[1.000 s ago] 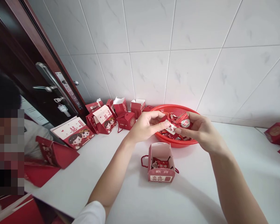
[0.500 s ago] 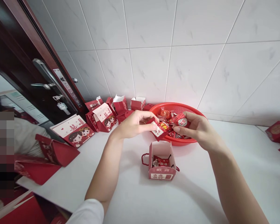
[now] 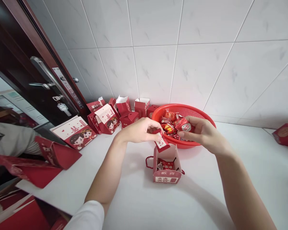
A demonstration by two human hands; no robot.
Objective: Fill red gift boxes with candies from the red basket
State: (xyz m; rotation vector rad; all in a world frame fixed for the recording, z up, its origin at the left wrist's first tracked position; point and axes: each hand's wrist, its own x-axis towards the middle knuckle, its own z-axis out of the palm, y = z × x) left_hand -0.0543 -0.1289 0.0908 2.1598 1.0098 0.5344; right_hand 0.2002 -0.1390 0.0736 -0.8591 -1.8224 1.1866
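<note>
My left hand (image 3: 146,129) pinches a small red-and-white packet (image 3: 162,143) just over the back edge of an open gift box (image 3: 166,179). The box is red with a white inside and red cord handles, and a red wrapped sweet (image 3: 165,164) lies in it. In my right hand (image 3: 201,132) is a red wrapped candy (image 3: 183,125) with a round white label, held between thumb and fingers above the basket. Wrapped candies (image 3: 168,128) in red and gold fill the bottom of the red plastic basket (image 3: 207,117).
Several red gift boxes (image 3: 108,119) stand along the tiled wall (image 3: 156,70). Red bags (image 3: 62,153) lie at the table's left edge, near a seated person's grey clothing (image 3: 16,139). A dark door (image 3: 45,80) with keys is at left. Another red box (image 3: 285,137) sits far right.
My left hand has brought the packet slightly down, closer to the gift box's back edge. My right hand still holds the candy over the basket. The view has shifted slightly.
</note>
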